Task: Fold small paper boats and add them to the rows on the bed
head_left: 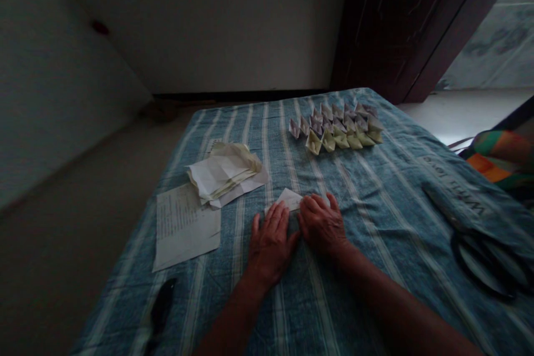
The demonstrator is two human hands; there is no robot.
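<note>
A small piece of folded white paper (291,199) lies on the striped cloth in front of me, its top rising to a blunt point. My left hand (271,239) rests flat over its left part, fingers stretched forward and thumb out to the right. Over the right part, my right hand (321,221) presses down with its fingers curled and closed against the paper. The two hands are side by side, and much of the paper is hidden beneath them.
Left of my hands are a stack of creased paper sheets (225,169) and a printed sheet (187,228). Rows of folded paper boats (340,128) stand at the back right. Black-handled scissors (479,245) lie right; a dark-handled tool (162,308) lies near left. Someone's colourful clothing (496,158) shows far right.
</note>
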